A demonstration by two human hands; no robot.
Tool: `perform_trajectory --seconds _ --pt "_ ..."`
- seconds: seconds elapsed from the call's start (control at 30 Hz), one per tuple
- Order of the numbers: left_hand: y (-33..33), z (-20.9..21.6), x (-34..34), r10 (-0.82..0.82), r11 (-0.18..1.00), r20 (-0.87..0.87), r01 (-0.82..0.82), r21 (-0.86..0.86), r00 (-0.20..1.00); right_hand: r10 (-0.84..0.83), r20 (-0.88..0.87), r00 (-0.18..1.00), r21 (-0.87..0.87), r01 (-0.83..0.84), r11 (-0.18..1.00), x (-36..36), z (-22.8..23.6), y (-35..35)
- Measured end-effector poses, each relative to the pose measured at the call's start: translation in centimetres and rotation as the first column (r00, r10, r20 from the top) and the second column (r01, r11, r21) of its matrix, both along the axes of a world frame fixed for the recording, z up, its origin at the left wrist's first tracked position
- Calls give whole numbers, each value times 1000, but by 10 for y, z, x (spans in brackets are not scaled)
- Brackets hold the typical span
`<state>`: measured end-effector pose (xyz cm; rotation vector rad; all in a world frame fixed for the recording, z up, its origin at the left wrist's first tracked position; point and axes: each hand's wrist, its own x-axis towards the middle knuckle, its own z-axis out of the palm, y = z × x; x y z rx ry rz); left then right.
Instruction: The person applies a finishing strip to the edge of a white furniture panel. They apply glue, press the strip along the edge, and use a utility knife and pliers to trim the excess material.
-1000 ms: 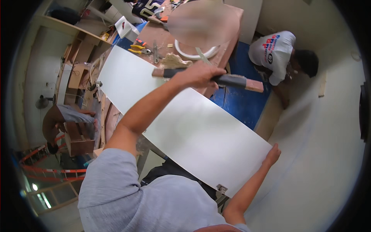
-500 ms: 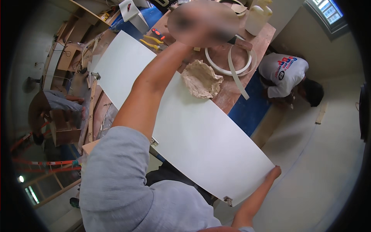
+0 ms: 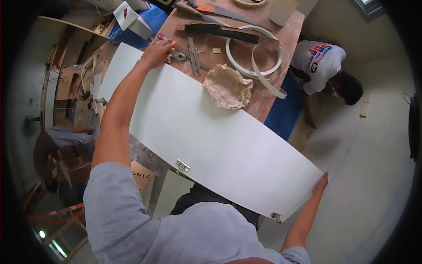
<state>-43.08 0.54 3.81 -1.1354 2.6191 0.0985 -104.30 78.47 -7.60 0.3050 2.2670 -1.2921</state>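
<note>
A long white cabinet door (image 3: pixel 211 141) with metal hinges (image 3: pixel 182 166) along its near edge lies across the workbench and reaches toward me. At its far left edge is my left hand (image 3: pixel 157 53), closed over the edge, its fingertips partly hidden. The head of a pair of pliers (image 3: pixel 178 56) shows beside those fingers; the handles are covered. My right hand (image 3: pixel 321 182) grips the door's right end, fingers wrapped round the edge. A crumpled beige bowl-shaped thing (image 3: pixel 228 87) sits by the door's far edge.
On the bench (image 3: pixel 259 99) lie a grey utility knife (image 3: pixel 193 57), a saw with an orange handle (image 3: pixel 205 8), a dark long strip (image 3: pixel 220 33) and coiled white edging (image 3: pixel 277 92). One person (image 3: pixel 318 66) crouches at right; another (image 3: pixel 66 136) bends at left, near an orange ladder (image 3: pixel 57 215).
My left hand has come back from the far side of the bench to the door's left edge. The door has shifted slightly; my right hand stays on its end.
</note>
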Motion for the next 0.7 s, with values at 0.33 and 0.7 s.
perform_trajectory --seconds 0.33,0.7 --pt "-26 13 -15 -202 978 156 190 90 967 18 127 992 -53 -11 999 -1 4 1" --pt "32 94 -101 304 650 -569 270 710 764 -82 13 997 -52 83 995 -11 -29 7"
